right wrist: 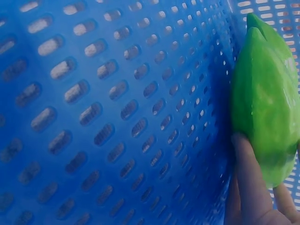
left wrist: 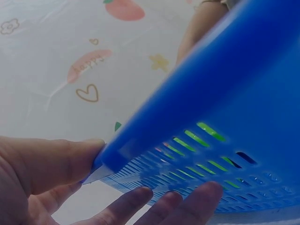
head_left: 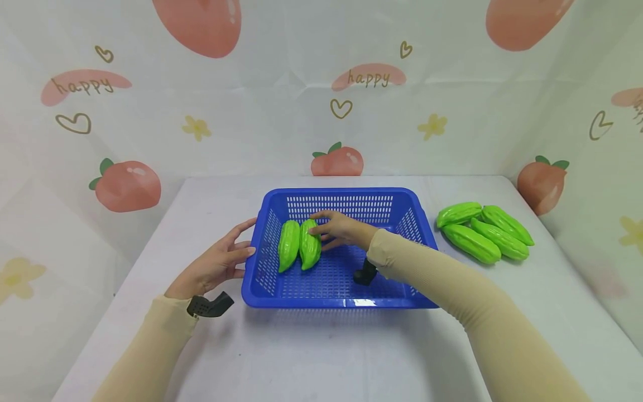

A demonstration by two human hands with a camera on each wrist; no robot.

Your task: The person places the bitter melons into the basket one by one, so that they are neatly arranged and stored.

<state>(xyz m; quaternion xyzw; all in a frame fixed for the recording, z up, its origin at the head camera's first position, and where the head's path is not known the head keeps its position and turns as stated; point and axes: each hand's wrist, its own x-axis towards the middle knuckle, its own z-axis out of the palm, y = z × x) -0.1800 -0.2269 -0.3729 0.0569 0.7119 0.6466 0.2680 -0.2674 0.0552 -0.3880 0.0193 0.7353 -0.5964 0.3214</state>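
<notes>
A blue perforated plastic basket (head_left: 306, 302) stands in the middle of the table. Inside it, toward the left, two bright green bitter melons lie side by side. My right hand (head_left: 346, 229) reaches into the basket and holds the right-hand bitter melon (head_left: 310, 251), fingers around its upper part. The other bitter melon (head_left: 288, 248) lies close along its left side. At the basket's left edge, my left hand (head_left: 213, 265) grips the rim. The left wrist view shows the thumb (left wrist: 70, 161) on the rim and the fingers (left wrist: 197, 204) under the slotted side wall.
Several more green bitter melons (head_left: 472, 243) lie in a group on the white table (head_left: 311, 357), right of the basket. A white cloth backdrop (head_left: 281, 128) printed with peaches, hearts and flowers rises behind and at both sides. Dark wrist devices (head_left: 211, 306) are worn on both arms.
</notes>
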